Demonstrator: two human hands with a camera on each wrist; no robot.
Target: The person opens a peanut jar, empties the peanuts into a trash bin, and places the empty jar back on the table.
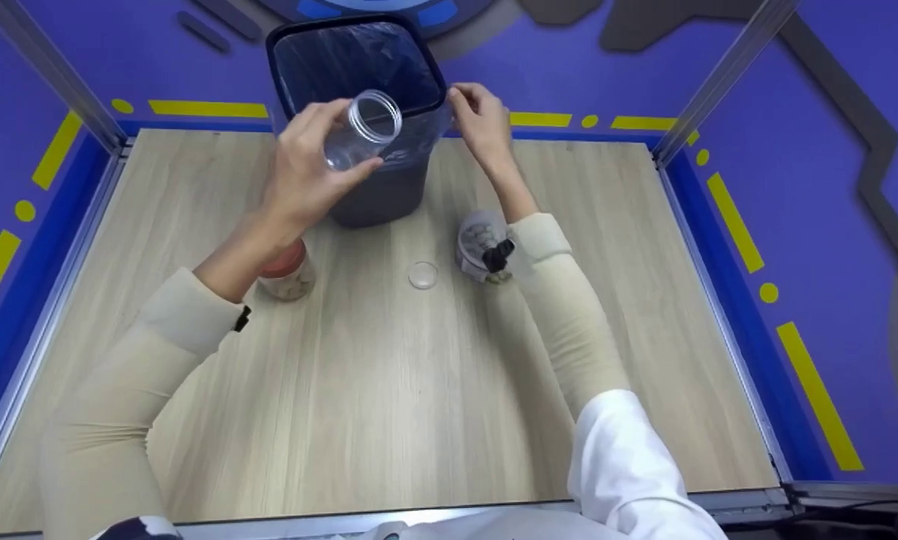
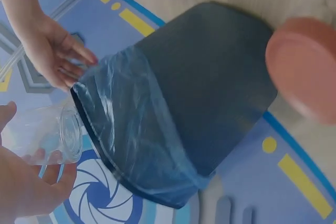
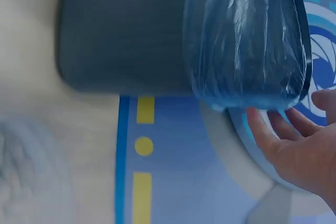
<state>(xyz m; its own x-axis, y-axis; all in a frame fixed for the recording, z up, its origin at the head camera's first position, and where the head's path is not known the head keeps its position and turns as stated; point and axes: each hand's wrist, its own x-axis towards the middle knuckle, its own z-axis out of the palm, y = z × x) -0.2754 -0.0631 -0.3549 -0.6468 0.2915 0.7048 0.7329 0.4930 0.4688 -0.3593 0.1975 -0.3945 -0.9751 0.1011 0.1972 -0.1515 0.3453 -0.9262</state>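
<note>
Head view: the left hand [image 1: 306,176] has its grip curled round a clear jar [image 1: 360,139], lidless and apparently empty, tipped with its mouth toward the bin [image 1: 358,112] and held just over its near rim. The right hand [image 1: 482,124], fingers relaxed, touches the bin's liner at the right corner. Nearer than the bin, a clear lid [image 1: 422,274] lies on the table [image 1: 418,390], between a red-lidded jar [image 1: 287,274] and another filled jar [image 1: 482,244], both seemingly not yet emptied.
</note>
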